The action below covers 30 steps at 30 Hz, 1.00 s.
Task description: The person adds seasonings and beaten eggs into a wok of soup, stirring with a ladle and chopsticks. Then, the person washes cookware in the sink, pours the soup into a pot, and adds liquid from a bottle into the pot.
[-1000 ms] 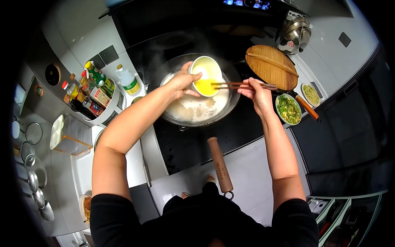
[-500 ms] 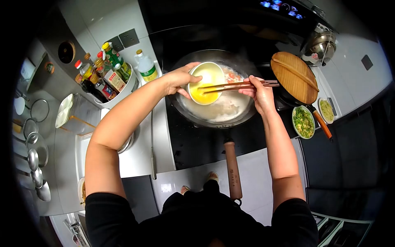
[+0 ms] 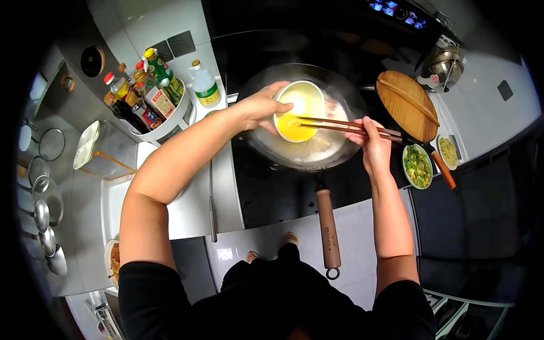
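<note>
My left hand [image 3: 266, 109] grips a small white bowl [image 3: 311, 93] by its left side, thumb over the rim. The bowl is tilted and holds yellow liquid [image 3: 297, 131] that looks like beaten egg. In my right hand [image 3: 371, 141] is a pair of dark wooden chopsticks [image 3: 334, 125], their tips inside the bowl at the liquid. Below the bowl, a wok [image 3: 266, 148] sits on the black stove with cloudy, steaming soup [image 3: 328, 148] in it. Pinkish pieces show near the soup's far side. The bowl hides part of the wok.
A pan with a wooden lid [image 3: 405, 105] stands on the right, beside a bowl of chopped greens [image 3: 418, 166] and a second small dish [image 3: 447, 152]. The wok's handle [image 3: 327, 226] sticks out toward me. Bottles [image 3: 150, 93] crowd a white tray on the left.
The bowl and both hands appear shifted slightly right in view. The chopsticks still reach into the yellow liquid, now slanting down to the right.
</note>
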Motion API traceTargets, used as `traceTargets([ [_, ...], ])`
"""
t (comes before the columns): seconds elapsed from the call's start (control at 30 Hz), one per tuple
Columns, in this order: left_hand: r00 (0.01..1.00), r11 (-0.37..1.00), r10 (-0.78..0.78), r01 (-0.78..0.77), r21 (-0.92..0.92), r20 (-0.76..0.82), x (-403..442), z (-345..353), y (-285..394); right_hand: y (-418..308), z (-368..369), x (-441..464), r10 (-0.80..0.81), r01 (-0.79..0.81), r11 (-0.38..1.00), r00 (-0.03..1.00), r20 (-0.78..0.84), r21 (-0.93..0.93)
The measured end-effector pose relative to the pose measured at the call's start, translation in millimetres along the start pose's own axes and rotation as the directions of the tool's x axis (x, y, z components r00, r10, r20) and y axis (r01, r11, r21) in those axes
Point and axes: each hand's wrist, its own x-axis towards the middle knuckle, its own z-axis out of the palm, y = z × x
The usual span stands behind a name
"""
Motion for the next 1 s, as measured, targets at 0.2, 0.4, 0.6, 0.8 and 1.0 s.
traceTargets([
  [0.2,0.995,0.994,-0.010,0.000,0.106,0.097,-1,24,7,-8,-18,-29,0.013,-0.016,0.999,0.997,-0.073,-0.049],
  [0.4,1.000,0.999,-0.019,0.018,0.043,0.017,-12,-5,-3,1,22,-24,0.027,-0.028,0.999,0.999,0.043,0.021],
  [0.6,0.961,0.999,0.007,0.004,0.038,-0.278,-22,-50,-6,16,75,11,-0.010,0.008,1.000,0.967,0.255,0.010],
  [0.8,0.936,0.987,0.041,-0.094,-0.133,-0.351,-6,-61,1,7,78,32,0.051,-0.069,0.994,0.981,0.185,0.090],
  [1.0,0.971,0.918,0.029,-0.119,-0.378,-0.237,12,-50,6,2,59,42,0.088,-0.113,0.976,0.987,0.136,0.185],
])
